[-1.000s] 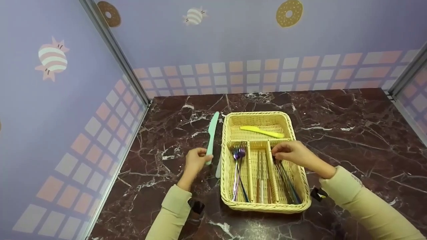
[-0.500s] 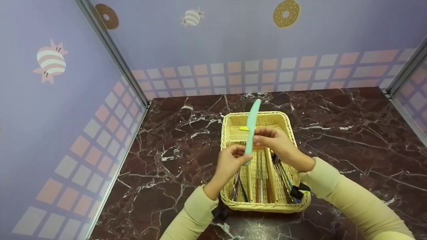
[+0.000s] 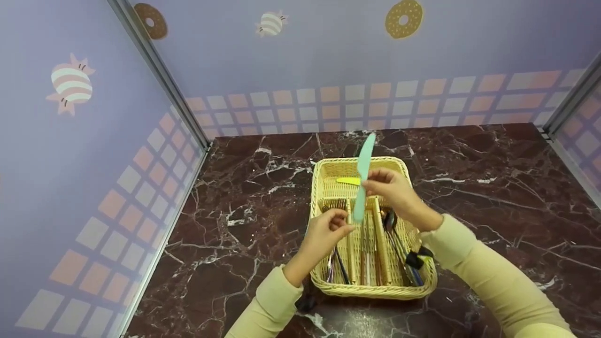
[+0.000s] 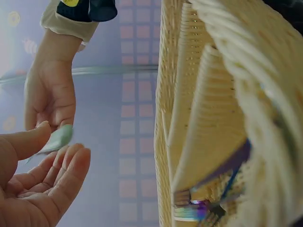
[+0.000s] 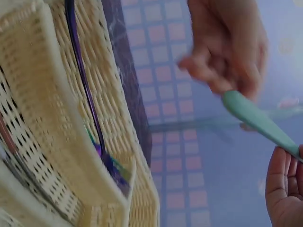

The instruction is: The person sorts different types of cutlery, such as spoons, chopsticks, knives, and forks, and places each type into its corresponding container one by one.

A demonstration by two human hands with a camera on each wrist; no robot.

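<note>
A mint-green table knife (image 3: pixel 361 180) stands above the wicker cutlery basket (image 3: pixel 315 188), its blade pointing up and away. My right hand (image 3: pixel 392 192) pinches it near the middle, between thumb and fingers. Just left of the handle's lower end is my left hand (image 3: pixel 326 234), its fingers loosely bent and apart from the knife. In the right wrist view the handle (image 5: pixel 253 118) reaches toward the left hand (image 5: pixel 232 52). A yellow knife (image 3: pixel 348 180) lies in the basket's far compartment, partly hidden behind the green one.
Forks (image 3: pixel 335 205) lie in the basket's left compartment, thin utensils (image 3: pixel 368 263) in the middle one and dark spoons (image 3: pixel 390 220) in the right. Dark red marbled tabletop (image 3: pixel 244 188) surrounds the basket. Patterned panels (image 3: pixel 300 56) stand at the back and sides.
My left hand has brought the green knife from the table, left of the basket, to above it. My right hand has left the spoons and taken the knife; the left hand has let go.
</note>
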